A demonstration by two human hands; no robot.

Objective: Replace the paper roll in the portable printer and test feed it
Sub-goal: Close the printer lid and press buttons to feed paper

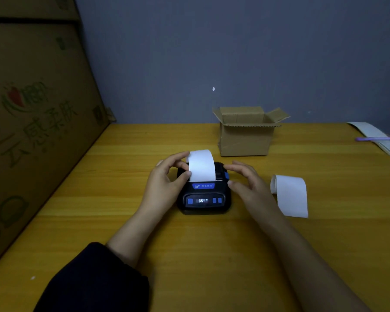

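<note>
- The portable printer [203, 194], black with blue buttons and a small lit display, sits flat on the yellow wooden table [144, 233], near the middle and straight in front of the person.
- A white paper strip [202, 165] stands up out of the printer's top slot and curls back at its upper end.
- The left hand [167, 176] is at the printer's left side. Its fingers are curled, with a fingertip on the upper left edge of the paper strip and the thumb against the lower left edge, so it holds the strip by that side.
- The right hand [245, 179] is just beside the printer's right side, fingers loosely spread and holding nothing. I cannot tell if the fingertips touch the blue latch [227, 175].
- A dark sleeve [95, 278] covers the left forearm; the right forearm is bare.
- A second paper roll [291, 194], partly unwound, lies on the table to the right of the printer, apart from it.
- Behind the printer stands a small cardboard box [245, 136] with its flaps open.
- A large printed carton [32, 109] leans along the left side.
- At the far right edge lie some paper sheets [369, 129] with a purple pen [374, 138] across them.
</note>
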